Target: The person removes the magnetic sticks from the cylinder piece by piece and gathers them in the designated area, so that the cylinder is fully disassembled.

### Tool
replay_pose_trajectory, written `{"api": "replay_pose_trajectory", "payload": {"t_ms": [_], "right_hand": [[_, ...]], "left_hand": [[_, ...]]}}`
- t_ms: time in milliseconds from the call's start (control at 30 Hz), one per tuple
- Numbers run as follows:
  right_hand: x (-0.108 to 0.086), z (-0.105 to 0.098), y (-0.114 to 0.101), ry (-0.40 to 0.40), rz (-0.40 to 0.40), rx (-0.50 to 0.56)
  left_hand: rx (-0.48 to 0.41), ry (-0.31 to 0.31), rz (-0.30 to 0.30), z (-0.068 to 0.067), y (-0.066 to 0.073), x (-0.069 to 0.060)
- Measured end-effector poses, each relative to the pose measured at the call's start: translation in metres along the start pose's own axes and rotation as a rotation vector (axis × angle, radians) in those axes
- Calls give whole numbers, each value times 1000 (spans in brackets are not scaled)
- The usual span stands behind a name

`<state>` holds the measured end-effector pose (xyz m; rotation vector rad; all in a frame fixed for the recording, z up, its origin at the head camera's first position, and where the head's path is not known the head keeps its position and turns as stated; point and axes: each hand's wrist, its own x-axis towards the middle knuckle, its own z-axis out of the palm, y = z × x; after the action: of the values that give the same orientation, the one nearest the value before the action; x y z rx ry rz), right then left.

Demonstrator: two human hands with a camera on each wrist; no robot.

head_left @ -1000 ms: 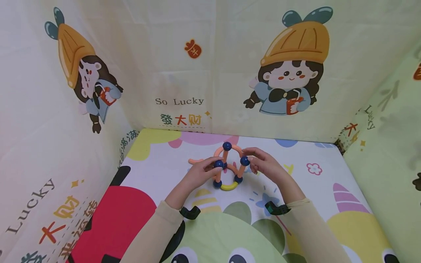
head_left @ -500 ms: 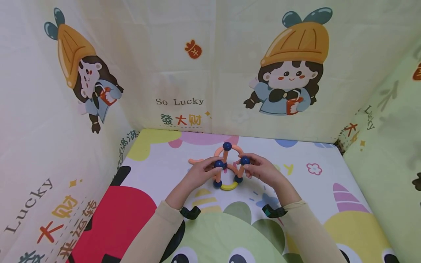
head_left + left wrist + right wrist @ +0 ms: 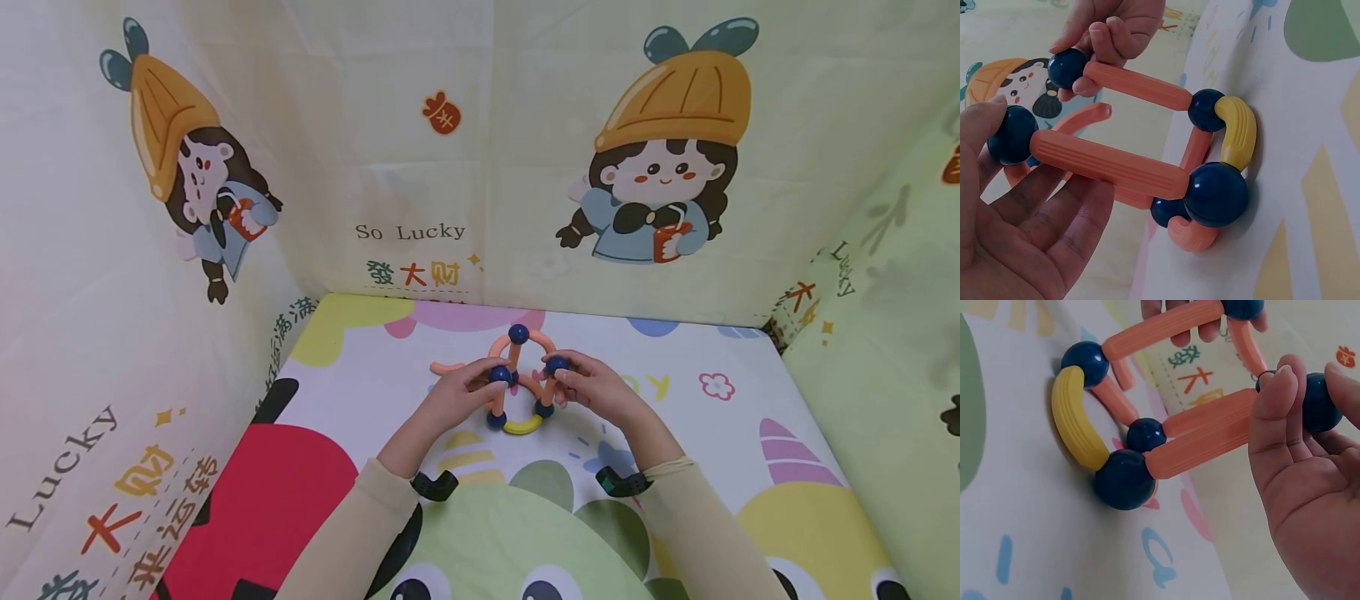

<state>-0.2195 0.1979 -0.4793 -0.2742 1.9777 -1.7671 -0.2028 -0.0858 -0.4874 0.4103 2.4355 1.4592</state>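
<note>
A magnetic ball-and-rod frame stands on the table, made of dark blue balls and orange rods, with a yellow curved rod (image 3: 523, 425) at its front base. My left hand (image 3: 453, 396) pinches the upper left blue ball (image 3: 1015, 134), its other fingers spread beneath the straight orange rod (image 3: 1110, 162). My right hand (image 3: 596, 387) holds the upper right blue ball (image 3: 1321, 403) between thumb and fingers, above another straight orange rod (image 3: 1204, 434). At the back, the third upper blue ball (image 3: 518, 334) has curved orange rods reaching down toward both held balls.
A curved orange rod (image 3: 446, 367) shows left of the frame; its other end is hidden behind my left hand. The table mat (image 3: 712, 433) carries printed cartoon shapes. Cream printed cloth (image 3: 525, 167) walls the back and both sides.
My right hand has moved left and lower, from spread fingers beside the upper right ball to a grip around it. That ball now sits marginally further left. My left hand stays put.
</note>
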Motion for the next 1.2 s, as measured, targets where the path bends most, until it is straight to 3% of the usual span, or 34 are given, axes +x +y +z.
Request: {"api": "replay_pose_trajectory", "payload": {"t_ms": [267, 633, 900, 1200], "right_hand": [[-2, 0, -3, -31, -48, 26], [-6, -17, -2, 215, 20, -220], [-9, -38, 7, 300, -44, -299], [0, -64, 30, 391, 4, -479]], "left_hand": [[6, 0, -6, 1, 0, 0], [3, 11, 3, 1, 0, -1], [-5, 16, -8, 1, 0, -1], [7, 28, 9, 1, 2, -4]]}}
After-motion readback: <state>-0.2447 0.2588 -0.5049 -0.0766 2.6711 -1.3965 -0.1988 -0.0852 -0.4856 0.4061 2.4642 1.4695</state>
